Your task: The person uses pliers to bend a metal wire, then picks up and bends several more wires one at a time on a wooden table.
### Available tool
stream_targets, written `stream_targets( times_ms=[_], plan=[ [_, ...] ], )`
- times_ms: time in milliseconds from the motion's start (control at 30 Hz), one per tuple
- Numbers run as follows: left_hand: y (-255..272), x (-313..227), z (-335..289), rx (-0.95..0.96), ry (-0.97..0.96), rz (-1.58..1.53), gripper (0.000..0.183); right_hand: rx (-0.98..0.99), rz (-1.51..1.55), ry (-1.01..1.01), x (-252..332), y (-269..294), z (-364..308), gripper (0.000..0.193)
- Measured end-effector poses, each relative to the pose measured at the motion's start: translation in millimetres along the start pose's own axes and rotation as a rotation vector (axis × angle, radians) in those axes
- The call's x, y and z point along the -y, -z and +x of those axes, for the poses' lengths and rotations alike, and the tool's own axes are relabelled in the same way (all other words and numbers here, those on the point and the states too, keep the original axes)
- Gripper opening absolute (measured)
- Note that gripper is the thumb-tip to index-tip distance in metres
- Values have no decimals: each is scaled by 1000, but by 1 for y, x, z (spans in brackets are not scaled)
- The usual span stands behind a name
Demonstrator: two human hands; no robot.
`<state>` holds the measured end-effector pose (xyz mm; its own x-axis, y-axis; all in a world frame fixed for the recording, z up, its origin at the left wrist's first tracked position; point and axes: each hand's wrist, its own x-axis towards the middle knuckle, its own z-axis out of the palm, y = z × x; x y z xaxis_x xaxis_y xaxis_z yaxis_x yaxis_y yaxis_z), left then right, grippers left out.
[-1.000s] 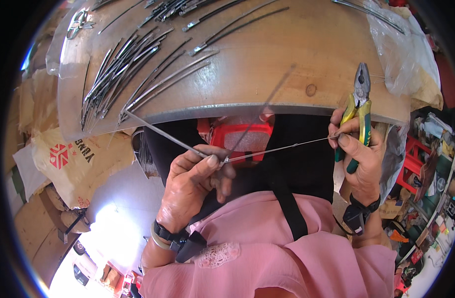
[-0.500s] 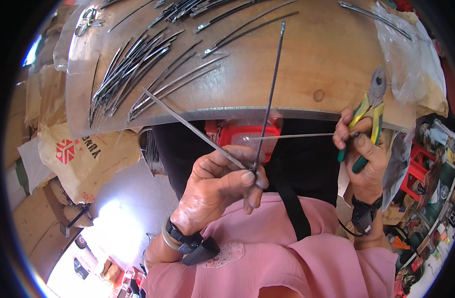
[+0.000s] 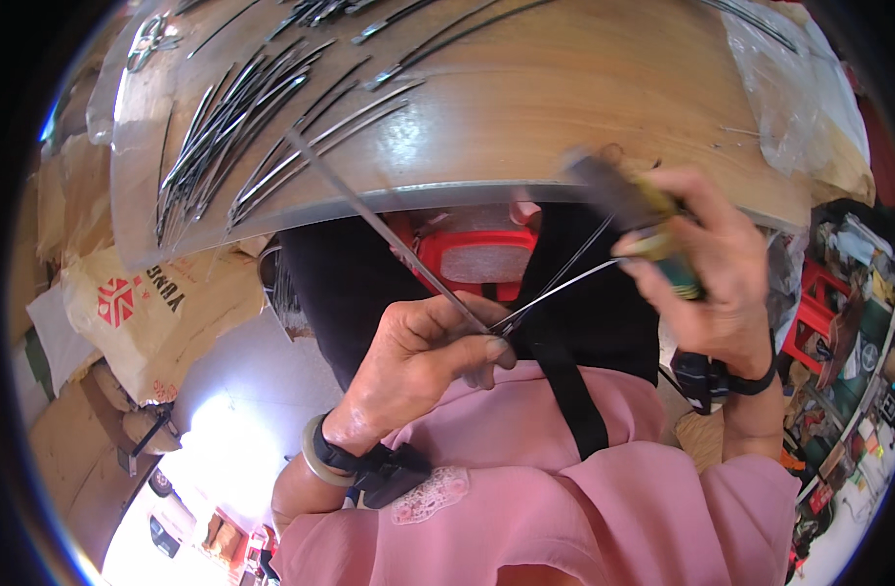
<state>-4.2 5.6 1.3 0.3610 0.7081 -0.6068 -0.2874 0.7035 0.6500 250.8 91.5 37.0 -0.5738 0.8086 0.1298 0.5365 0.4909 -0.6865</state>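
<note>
Beyond my left hand [image 3: 437,347] and right hand [image 3: 716,264], mid-desk [image 3: 506,98] lies open: room to pass forward. Long strip [image 3: 369,213] slants from my left hand toward the strip pile [image 3: 237,127], hampering that side. Thin strip [image 3: 564,285] bars the gap between hands. Blurred pliers [image 3: 608,186] crowd my right hand; plastic bag [image 3: 789,93] farther out.

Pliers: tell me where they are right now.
In the head view, the pliers are right of centre, blurred, in the right hand, overlapping the near edge of the table.

A workshop, judging by metal strips [image 3: 240,122] heaped on the worktable [image 3: 525,107] and pliers [image 3: 618,190]
</note>
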Motion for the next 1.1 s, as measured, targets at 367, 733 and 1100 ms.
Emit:
stream_targets(
  times_ms=[367, 733, 1100],
  plan=[
    [8, -6, -1, 24, 161, -33, 14, 129, -96, 229, -4, -19, 22, 29],
    [27, -34, -1, 122, 52, 132, 32, 160, -26, 203, -5, -21, 22, 26],
    [-6, -64, 29, 89, 156, 108, 33, 91, -37, 243, -1, -24, 25, 24]
  ],
)
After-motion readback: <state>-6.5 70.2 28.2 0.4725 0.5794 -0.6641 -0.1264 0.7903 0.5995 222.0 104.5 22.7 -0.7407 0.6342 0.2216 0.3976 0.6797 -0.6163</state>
